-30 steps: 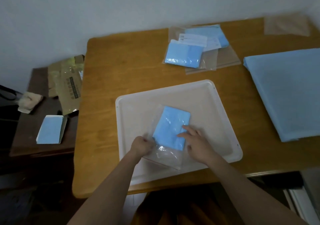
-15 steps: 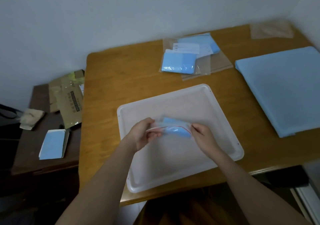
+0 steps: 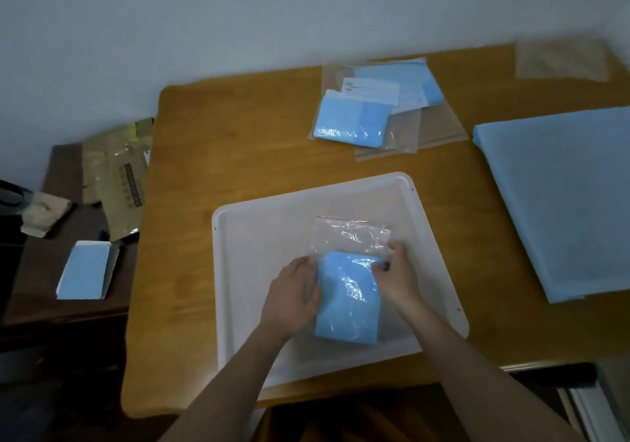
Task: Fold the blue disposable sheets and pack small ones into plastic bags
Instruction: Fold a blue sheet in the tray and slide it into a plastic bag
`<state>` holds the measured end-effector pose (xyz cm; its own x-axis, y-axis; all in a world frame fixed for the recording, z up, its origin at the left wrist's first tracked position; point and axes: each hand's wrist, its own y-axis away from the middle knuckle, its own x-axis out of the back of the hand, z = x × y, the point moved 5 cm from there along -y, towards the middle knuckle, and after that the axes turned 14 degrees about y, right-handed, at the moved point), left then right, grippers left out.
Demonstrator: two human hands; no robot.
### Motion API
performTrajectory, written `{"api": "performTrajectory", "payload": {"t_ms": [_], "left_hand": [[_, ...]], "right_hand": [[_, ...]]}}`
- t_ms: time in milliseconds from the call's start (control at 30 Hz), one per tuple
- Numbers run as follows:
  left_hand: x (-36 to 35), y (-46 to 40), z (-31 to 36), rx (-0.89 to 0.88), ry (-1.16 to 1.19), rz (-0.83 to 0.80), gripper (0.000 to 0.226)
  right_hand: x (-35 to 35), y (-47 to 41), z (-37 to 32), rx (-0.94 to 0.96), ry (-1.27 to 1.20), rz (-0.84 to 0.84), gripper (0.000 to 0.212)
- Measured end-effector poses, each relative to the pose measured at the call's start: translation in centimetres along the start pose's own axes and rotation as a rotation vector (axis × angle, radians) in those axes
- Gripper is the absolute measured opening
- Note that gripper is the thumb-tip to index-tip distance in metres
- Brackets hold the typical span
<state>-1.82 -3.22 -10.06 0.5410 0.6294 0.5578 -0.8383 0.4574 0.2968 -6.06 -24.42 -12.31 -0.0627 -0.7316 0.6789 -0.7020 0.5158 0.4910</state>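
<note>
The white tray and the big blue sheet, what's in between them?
Nothing. The head view shows only bare wooden table between the tray and the big blue sheet.

bagged sheet (image 3: 347,300) in tray (image 3: 259,237) | tray on table (image 3: 221,135) | packed bags (image 3: 354,121) behind tray

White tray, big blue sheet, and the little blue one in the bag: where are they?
white tray (image 3: 272,237), head view, bare floor
big blue sheet (image 3: 562,196), head view, middle
little blue sheet (image 3: 347,305), head view, middle
</note>
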Motion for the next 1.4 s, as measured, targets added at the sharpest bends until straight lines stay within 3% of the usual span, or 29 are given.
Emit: {"api": "performTrajectory", "payload": {"t_ms": [100, 233, 300, 367, 433, 500, 600, 800, 967, 1100, 1167, 1267, 1400], "left_hand": [[-3.1, 0.2, -0.1, -0.193, -0.37, -0.18, 0.063], [-5.3, -0.4, 0.3, -0.167, -0.522, -0.217, 0.066], [-5.5, -0.6, 0.5, -0.136, -0.563, -0.177, 0.064], [-5.4, -0.9, 0.9, -0.162, -0.556, -0.104, 0.059], [-5.4, -1.5, 1.1, -0.197, -0.559, -0.035, 0.055], [-5.3, -2.7, 1.2, -0.19, -0.557, 0.013, 0.056], [-5.7, -4.2, 1.1, -0.145, -0.547, 0.012, 0.061], [-6.6, -5.3, 0.7, -0.129, -0.535, 0.041, 0.068], [-7.3, -5.9, 0.2, -0.073, -0.521, -0.01, 0.068], [-8.3, -4.5, -0.3, -0.003, -0.521, -0.026, 0.07], [-8.4, -3.9, 0.0, 0.012, -0.489, -0.01, 0.071], [-7.2, -4.4, 1.0, -0.018, -0.45, 0.077, 0.065], [-5.5, -6.9, 0.8, -0.011, -0.438, 0.136, 0.061]], "right_hand": [[-0.2, -0.9, -0.1, 0.126, -0.052, -0.009, 0.054], [0.4, -1.9, -0.9, 0.235, -0.068, 0.061, 0.061], [1.3, -2.2, -1.2, 0.255, 0.103, 0.224, 0.055], [1.4, -2.0, -2.2, 0.443, 0.245, 0.322, 0.045], [0.4, -1.8, -3.3, 0.681, 0.355, 0.287, 0.038], [-1.1, -2.0, -3.5, 0.769, 0.463, 0.159, 0.037], [-1.7, -3.8, -2.6, 0.648, 0.536, 0.089, 0.045], [1.4, -6.9, -2.2, 0.319, 0.251, 0.333, 0.028], [1.7, -9.7, -2.3, 0.161, 0.215, 0.232, 0.016], [1.5, -10.5, -3.5, 0.223, 0.305, 0.15, 0.001], [1.7, -10.0, -4.0, 0.25, 0.35, 0.187, 0.003], [1.3, -7.5, -5.1, 0.413, 0.417, 0.302, 0.017], [-2.2, -4.3, -5.8, 0.614, 0.546, 0.163, 0.044]]}}
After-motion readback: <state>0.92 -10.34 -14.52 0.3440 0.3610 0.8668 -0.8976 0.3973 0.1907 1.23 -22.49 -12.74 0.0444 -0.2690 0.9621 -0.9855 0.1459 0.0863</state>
